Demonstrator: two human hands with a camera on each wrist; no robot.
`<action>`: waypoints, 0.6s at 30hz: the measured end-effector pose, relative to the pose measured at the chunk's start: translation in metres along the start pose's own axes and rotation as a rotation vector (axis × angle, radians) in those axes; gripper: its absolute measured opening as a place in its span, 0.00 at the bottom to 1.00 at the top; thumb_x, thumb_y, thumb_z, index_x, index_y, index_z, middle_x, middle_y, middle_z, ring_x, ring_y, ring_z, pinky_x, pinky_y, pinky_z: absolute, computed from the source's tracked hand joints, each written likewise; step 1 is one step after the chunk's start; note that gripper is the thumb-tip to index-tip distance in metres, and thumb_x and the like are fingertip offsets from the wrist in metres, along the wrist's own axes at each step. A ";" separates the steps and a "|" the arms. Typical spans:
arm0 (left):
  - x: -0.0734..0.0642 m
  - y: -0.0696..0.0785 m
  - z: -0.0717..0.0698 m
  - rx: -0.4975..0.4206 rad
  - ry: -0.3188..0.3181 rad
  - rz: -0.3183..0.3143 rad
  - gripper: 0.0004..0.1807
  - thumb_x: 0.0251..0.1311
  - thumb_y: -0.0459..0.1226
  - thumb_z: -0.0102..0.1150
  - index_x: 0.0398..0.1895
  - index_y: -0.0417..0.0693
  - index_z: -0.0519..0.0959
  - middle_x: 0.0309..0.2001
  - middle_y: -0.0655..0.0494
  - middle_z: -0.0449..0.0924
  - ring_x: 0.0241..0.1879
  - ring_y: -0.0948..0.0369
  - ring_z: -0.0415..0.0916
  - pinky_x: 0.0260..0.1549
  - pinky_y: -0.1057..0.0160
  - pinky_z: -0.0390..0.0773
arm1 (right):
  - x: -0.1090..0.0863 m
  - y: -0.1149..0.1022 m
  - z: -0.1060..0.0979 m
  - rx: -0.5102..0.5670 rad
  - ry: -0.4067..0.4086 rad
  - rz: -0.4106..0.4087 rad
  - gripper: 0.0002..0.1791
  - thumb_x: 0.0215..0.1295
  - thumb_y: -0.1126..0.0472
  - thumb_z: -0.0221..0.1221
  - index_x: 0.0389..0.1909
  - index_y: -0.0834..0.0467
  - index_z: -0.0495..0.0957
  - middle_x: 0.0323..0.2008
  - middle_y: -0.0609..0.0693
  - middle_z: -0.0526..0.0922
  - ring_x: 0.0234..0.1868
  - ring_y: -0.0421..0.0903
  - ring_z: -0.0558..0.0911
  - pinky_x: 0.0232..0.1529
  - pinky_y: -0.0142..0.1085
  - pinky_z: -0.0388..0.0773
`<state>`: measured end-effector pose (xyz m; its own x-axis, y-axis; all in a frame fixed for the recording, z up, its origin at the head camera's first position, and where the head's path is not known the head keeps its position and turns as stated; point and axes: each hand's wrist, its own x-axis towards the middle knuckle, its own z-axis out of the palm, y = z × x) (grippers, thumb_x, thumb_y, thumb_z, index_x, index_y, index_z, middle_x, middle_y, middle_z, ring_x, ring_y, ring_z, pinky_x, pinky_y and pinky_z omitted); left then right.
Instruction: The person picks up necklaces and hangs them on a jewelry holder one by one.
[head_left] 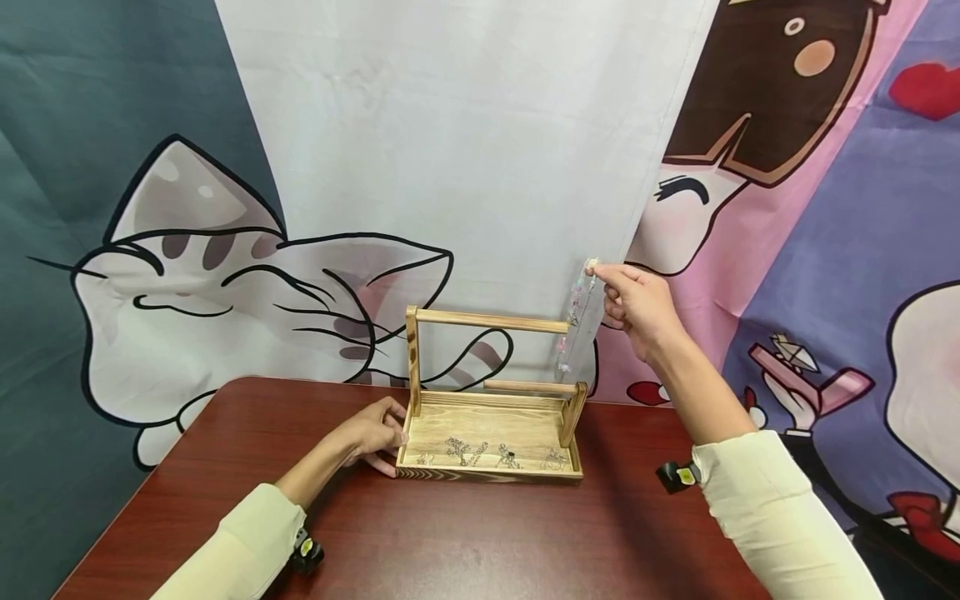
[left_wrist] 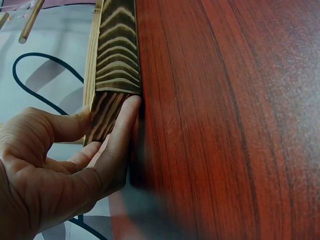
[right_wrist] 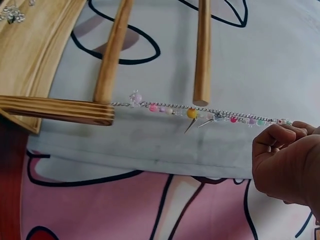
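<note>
My right hand [head_left: 637,304] is raised and pinches the top of a beaded chain [head_left: 576,292] between thumb and fingertips. Pastel beads, a yellow bead and small pointed silver charms [right_wrist: 190,126] run along the chain. It hangs beside the free right end of the upper rod [head_left: 491,321] of a wooden jewelry stand [head_left: 487,476]; I cannot tell whether they touch. My left hand [head_left: 371,429] grips the left end of the stand's tray, thumb at the upper rim and fingers around the dark-grained side [left_wrist: 117,60].
Several small silver chains and trinkets [head_left: 457,450] lie along the front of the tray. A lower rod [head_left: 528,387] runs behind the tray at the right. The stand rests on a reddish-brown table [head_left: 480,542], with a printed cloth [head_left: 480,167] hanging behind.
</note>
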<state>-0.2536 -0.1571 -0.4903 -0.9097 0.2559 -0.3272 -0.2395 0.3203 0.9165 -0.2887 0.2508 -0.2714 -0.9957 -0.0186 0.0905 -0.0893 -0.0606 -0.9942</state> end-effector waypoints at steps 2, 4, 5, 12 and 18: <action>0.000 0.000 0.000 0.001 0.000 0.000 0.29 0.63 0.19 0.58 0.68 0.31 0.66 0.47 0.37 0.80 0.37 0.47 0.85 0.29 0.46 0.98 | -0.001 0.004 0.001 -0.014 -0.002 0.009 0.12 0.85 0.57 0.63 0.40 0.46 0.92 0.22 0.38 0.68 0.19 0.33 0.62 0.19 0.23 0.59; 0.000 0.000 0.000 -0.001 0.003 0.001 0.28 0.63 0.19 0.58 0.67 0.31 0.66 0.47 0.37 0.80 0.37 0.47 0.85 0.29 0.45 0.98 | -0.002 0.008 0.003 -0.025 -0.006 0.020 0.12 0.86 0.57 0.62 0.39 0.46 0.92 0.23 0.38 0.68 0.19 0.33 0.62 0.19 0.23 0.60; -0.001 0.000 0.000 0.000 0.002 0.003 0.28 0.63 0.19 0.58 0.68 0.31 0.66 0.48 0.36 0.79 0.38 0.47 0.85 0.29 0.45 0.98 | -0.002 0.010 0.004 -0.031 -0.008 0.027 0.12 0.86 0.57 0.62 0.39 0.45 0.92 0.23 0.38 0.68 0.19 0.33 0.62 0.19 0.23 0.60; -0.002 0.000 -0.001 -0.006 -0.003 0.009 0.29 0.64 0.20 0.59 0.68 0.31 0.66 0.48 0.36 0.79 0.39 0.46 0.86 0.30 0.45 0.99 | -0.003 0.020 0.012 -0.025 -0.026 0.059 0.12 0.86 0.57 0.63 0.39 0.46 0.91 0.24 0.39 0.69 0.20 0.34 0.63 0.20 0.23 0.61; -0.002 0.000 0.000 -0.019 0.000 0.000 0.28 0.66 0.20 0.61 0.68 0.32 0.66 0.48 0.38 0.80 0.37 0.47 0.85 0.29 0.45 0.98 | -0.003 0.027 0.020 -0.023 -0.045 0.071 0.10 0.86 0.56 0.62 0.42 0.47 0.91 0.24 0.39 0.68 0.20 0.34 0.61 0.21 0.24 0.59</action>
<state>-0.2522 -0.1579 -0.4896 -0.9097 0.2556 -0.3273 -0.2461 0.3028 0.9207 -0.2876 0.2293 -0.2974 -0.9975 -0.0664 0.0222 -0.0200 -0.0345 -0.9992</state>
